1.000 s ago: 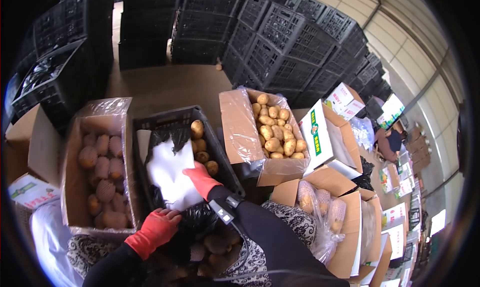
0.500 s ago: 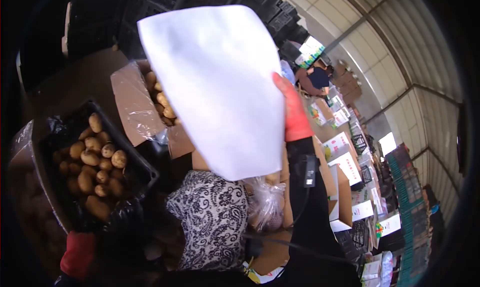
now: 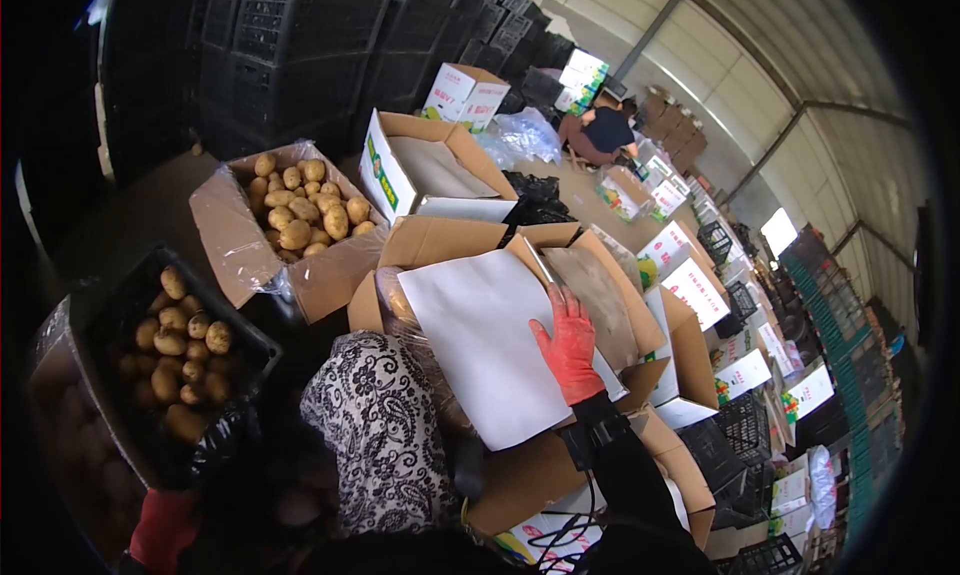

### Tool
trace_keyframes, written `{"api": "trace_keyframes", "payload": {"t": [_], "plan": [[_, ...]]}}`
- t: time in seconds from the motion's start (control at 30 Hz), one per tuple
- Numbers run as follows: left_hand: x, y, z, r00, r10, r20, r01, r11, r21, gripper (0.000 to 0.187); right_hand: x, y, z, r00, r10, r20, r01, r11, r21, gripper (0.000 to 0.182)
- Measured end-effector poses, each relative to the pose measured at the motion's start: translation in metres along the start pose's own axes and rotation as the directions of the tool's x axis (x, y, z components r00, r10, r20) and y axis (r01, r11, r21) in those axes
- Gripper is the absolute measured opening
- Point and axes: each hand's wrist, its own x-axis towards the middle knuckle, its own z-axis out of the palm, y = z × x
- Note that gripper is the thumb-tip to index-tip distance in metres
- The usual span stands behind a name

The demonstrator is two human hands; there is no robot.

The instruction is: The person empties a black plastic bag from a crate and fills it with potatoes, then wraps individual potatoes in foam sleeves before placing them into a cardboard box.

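Black stacked crates (image 3: 300, 75) fill the back, and a crouching person (image 3: 606, 133) is well apart to the right, near more cartons (image 3: 688, 275). Clear plastic (image 3: 528, 135) and a black bag (image 3: 538, 197) lie between the person and the nearer boxes. A patterned cloth (image 3: 375, 425) over the wearer's leg stands between the dark crate (image 3: 262, 353) and the white sheet (image 3: 480, 345); black cable (image 3: 590, 505) hangs by the right wrist. Potatoes (image 3: 185, 345) lie in that dark crate, at the left, with black film (image 3: 228, 437) at its near end. Beyond it, a plastic-lined box (image 3: 235, 220) is heaped with potatoes. A white box (image 3: 385, 175) beside that one has brown paper (image 3: 435, 167) inside. The sheet slants over an open carton (image 3: 440, 237), hiding most of its inside; wrapped produce (image 3: 396, 297) shows at the left edge. The right hand (image 3: 568, 347) is spread flat on the sheet's right part, fingers extended. The left hand (image 3: 163, 525) is low at the left, mostly in shadow, and whether it grasps anything cannot be told.
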Motion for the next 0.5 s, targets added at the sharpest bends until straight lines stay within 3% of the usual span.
{"api": "trace_keyframes", "payload": {"t": [0.07,0.1,0.13,0.17,0.23,0.3,0.33,0.4,0.43,0.5], "plan": [[-0.002,0.012,-0.008,0.979,-0.139,0.147,0.148,0.987,-0.057,0.033,-0.009,-0.033,-0.014,0.984,-0.164,0.070,0.164,0.987,0.005,0.080],[-0.009,0.017,-0.013,0.987,-0.126,0.099,0.142,0.974,-0.178,0.031,-0.013,-0.058,-0.004,0.957,-0.271,0.100,0.269,0.962,0.039,0.080],[-0.016,0.022,-0.019,0.990,-0.136,0.046,0.143,0.946,-0.289,0.030,-0.021,-0.062,0.023,0.958,-0.241,0.155,0.224,0.967,0.118,0.081],[-0.015,0.021,-0.015,0.980,-0.145,0.138,0.172,0.963,-0.205,0.031,-0.029,-0.056,0.050,0.950,-0.223,0.220,0.182,0.965,0.191,0.082],[-0.007,0.021,-0.004,0.914,-0.219,0.343,0.235,0.972,-0.005,0.035,-0.028,-0.048,0.073,0.970,-0.199,0.141,0.131,0.913,0.386,0.081],[-0.018,0.032,-0.014,0.941,-0.258,0.220,0.277,0.959,-0.059,0.037,-0.005,-0.051,0.040,0.894,-0.214,0.393,0.150,0.971,0.187,0.075],[-0.011,0.033,-0.019,0.948,-0.257,0.186,0.275,0.958,-0.079,0.038,0.003,-0.063,0.028,0.917,-0.277,0.285,0.240,0.958,0.159,0.072],[-0.001,0.028,-0.009,0.964,-0.164,-0.210,0.158,0.986,-0.046,0.042,0.034,-0.104,-0.001,0.915,-0.398,0.061,0.393,0.916,0.077,0.066],[0.006,0.023,-0.003,0.911,-0.101,-0.400,0.107,0.994,-0.006,0.044,0.047,-0.135,-0.018,0.900,-0.430,0.067,0.390,0.866,0.313,0.062],[0.023,0.022,0.000,0.898,0.031,-0.439,0.061,0.979,0.194,0.041,0.052,-0.232,-0.055,0.867,-0.492,0.073,0.298,0.631,0.716,0.055]]}}
